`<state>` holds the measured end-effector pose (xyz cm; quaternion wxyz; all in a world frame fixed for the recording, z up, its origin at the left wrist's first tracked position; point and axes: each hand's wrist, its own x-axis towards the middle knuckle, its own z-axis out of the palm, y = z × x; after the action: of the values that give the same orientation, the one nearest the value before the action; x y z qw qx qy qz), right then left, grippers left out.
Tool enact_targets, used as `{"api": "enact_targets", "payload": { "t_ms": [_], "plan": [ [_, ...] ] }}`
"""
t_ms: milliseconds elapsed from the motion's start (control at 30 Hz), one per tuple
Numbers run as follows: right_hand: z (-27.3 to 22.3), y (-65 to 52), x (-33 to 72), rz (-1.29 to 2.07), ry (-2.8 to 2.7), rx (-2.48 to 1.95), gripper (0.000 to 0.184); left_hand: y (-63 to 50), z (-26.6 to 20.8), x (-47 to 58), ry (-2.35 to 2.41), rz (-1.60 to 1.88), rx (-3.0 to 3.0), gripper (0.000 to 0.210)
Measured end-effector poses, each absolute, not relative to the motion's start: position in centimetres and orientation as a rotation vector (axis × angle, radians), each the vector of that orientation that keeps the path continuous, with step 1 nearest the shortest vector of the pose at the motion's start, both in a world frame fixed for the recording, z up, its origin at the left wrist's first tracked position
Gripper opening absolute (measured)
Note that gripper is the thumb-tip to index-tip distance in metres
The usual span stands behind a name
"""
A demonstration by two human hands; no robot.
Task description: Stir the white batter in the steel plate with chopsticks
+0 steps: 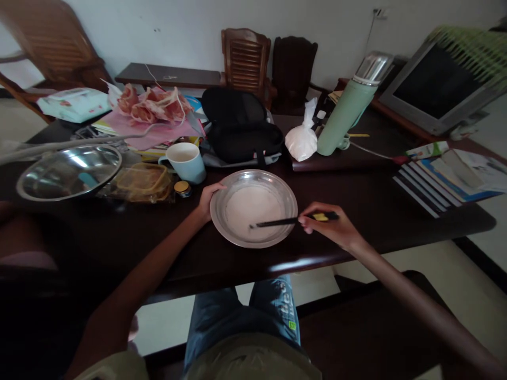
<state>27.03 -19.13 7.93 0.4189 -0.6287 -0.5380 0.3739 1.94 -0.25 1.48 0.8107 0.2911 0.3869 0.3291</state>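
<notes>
A shallow metal bowl (pixel 291 198) stands on the dark table in front of me, with a pale, whitish mass (pixel 253 206) in it; whether this is powder or batter I cannot tell. My left hand (pixel 209 199) grips the bowl's left rim, thumb on top. In my right hand (pixel 327 224) are black chopsticks (pixel 277 222) with a yellow patch near the grip. They slant across the bowl's right rim, their tips down at the pale mass; whether there are one or two is unclear.
Left stand a larger steel basin (pixel 29 182), yellowish plastic boxes (pixel 142 182), a small jar (pixel 182 188) and a light-blue mug (pixel 186 163). Behind are a black bag (pixel 245 129), a tied bag of white powder (pixel 301 141) and a green thermos (pixel 344 119). Books (pixel 431 184) lie right.
</notes>
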Motion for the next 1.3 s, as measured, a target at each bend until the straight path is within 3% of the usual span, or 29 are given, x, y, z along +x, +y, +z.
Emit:
{"api": "enact_targets", "payload": {
  "t_ms": [200,400,567,733,933,1100,1300],
  "plan": [
    [9.7,-18.6,27.5,0.69,-1.483,-1.638,0.02,-0.3,1.5,2.0,0.789,0.722,0.599,0.038],
    [9.0,-18.2,26.4,0.941,-1.562,-1.548,0.023,-0.5,1.9,2.2,0.783,0.734,0.558,0.036],
    [8.9,-18.1,27.0,0.624,-1.557,-1.616,0.018,-0.5,1.8,1.9,0.778,0.703,0.6,0.037],
    [9.3,-19.6,26.1,0.842,-1.7,-1.582,0.015,-0.2,1.5,1.8,0.875,0.696,0.649,0.033],
    [9.3,-18.4,25.8,0.652,-1.747,-1.569,0.013,-0.2,1.3,1.8,0.82,0.705,0.661,0.038],
    [9.7,-19.5,25.6,0.937,-1.761,-1.542,0.014,-0.4,1.5,1.9,0.805,0.679,0.615,0.039],
    [9.4,-19.3,25.6,0.628,-1.76,-1.625,0.012,-0.3,1.4,1.9,0.785,0.707,0.657,0.036]
  ]
}}
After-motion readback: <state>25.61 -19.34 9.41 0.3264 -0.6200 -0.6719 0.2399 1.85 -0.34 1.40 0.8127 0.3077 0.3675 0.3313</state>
